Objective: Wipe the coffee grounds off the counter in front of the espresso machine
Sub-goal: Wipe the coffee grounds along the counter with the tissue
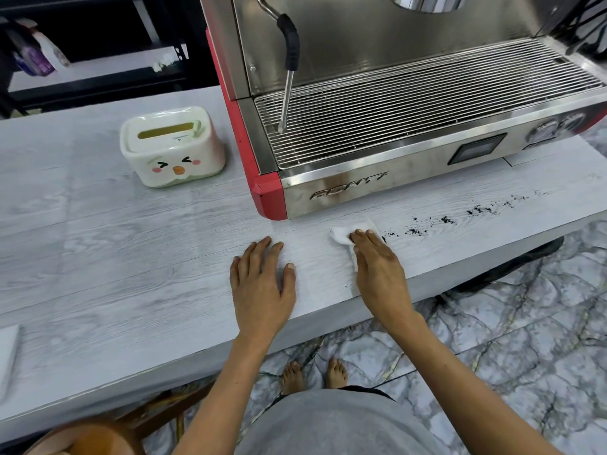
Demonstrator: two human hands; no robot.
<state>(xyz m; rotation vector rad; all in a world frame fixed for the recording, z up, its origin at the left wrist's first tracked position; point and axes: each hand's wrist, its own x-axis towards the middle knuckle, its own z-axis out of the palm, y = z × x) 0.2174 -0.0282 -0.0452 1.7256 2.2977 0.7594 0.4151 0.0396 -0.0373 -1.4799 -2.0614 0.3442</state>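
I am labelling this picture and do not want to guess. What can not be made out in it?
Head view only.
1. Tissue: mostly hidden under the right hand; its underside cannot be seen.
2. Coffee grounds: the far end of the trail is too small and faint.
3. Espresso machine: top cut off by the upper edge.
4. White object at the left edge: cut off, unidentifiable.

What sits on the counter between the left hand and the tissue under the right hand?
Head view: bare counter between the left hand and the tissue under the right hand, save a few dark specks by the tissue's near end.
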